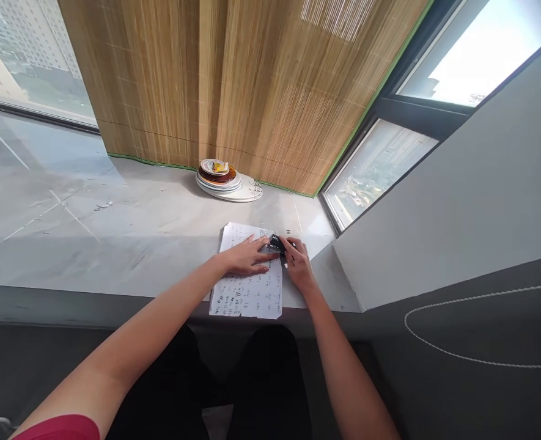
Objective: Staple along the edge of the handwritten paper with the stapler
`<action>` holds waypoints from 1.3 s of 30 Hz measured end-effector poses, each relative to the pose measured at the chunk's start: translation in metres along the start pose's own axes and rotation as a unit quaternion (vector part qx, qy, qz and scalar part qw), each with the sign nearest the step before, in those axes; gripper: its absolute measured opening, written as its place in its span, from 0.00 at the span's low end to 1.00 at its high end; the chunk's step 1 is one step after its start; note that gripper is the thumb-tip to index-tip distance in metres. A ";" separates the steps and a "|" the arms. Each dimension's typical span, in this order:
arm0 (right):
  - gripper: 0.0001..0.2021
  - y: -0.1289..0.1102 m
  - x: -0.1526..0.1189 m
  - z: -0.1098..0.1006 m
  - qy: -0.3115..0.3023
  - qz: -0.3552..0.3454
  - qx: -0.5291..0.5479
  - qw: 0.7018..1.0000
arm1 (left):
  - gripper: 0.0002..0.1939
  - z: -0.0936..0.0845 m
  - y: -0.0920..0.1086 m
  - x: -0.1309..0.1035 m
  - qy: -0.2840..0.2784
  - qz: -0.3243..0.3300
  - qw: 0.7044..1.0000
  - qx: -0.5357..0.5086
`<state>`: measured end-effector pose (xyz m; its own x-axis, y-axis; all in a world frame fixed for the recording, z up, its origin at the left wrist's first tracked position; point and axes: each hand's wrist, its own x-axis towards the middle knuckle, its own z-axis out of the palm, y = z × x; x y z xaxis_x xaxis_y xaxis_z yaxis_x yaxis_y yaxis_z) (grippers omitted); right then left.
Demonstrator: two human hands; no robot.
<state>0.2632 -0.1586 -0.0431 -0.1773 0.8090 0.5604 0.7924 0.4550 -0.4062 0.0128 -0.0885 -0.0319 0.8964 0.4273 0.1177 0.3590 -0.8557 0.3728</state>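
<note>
A sheet of white paper (270, 299) covered in handwriting lies on the window sill, its lower end reaching over the sill's front edge. My left hand (247, 256) rests flat on it with the fingers stretched out. At the sheet's right edge, near the top, my right hand (298, 260) is closed round a small black object with white lettering (276, 243). Its exact kind I cannot make out. The left fingertips lie close beside this black object; whether they touch it I cannot tell.
Stacked plates (217, 180) with a small yellow packet (220, 167) on top stand at the back, against a bamboo blind (252, 91). Small scraps (104, 206) lie on the grey sill (128, 226) to the left. A white wall (444, 201) and a hanging cord (458, 360) are at right.
</note>
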 end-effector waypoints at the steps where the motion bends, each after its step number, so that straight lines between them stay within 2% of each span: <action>1: 0.29 -0.001 -0.001 0.000 -0.006 -0.001 -0.019 1.000 | 0.32 0.000 0.000 -0.001 0.010 -0.003 1.000 0.000; 4: 0.34 -0.007 -0.002 0.000 -0.015 -0.004 -0.067 0.998 | 0.32 -0.001 -0.001 -0.007 0.019 -0.019 1.000 0.002; 8: 0.36 -0.013 -0.001 -0.003 -0.025 -0.017 -0.092 0.995 | 0.33 -0.002 0.002 -0.010 -0.007 -0.035 0.999 0.003; 15: 0.35 -0.014 0.001 -0.002 -0.035 -0.035 -0.103 0.993 | 0.32 0.001 0.006 -0.005 0.001 -0.018 1.000 -0.012; 26: 0.34 -0.013 0.001 0.000 -0.017 -0.033 -0.090 0.995 | 0.32 -0.002 0.012 -0.006 0.001 -0.030 0.999 -0.024; 39: 0.35 -0.017 0.002 -0.003 -0.030 -0.022 -0.095 0.995 | 0.31 0.004 0.007 -0.006 0.018 -0.024 0.999 -0.044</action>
<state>0.2514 -0.1654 -0.0329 -0.2436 0.8130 0.5289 0.8784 0.4162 -0.2351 0.0110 -0.0985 -0.0331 0.8682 0.4787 0.1307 0.3753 -0.8057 0.4582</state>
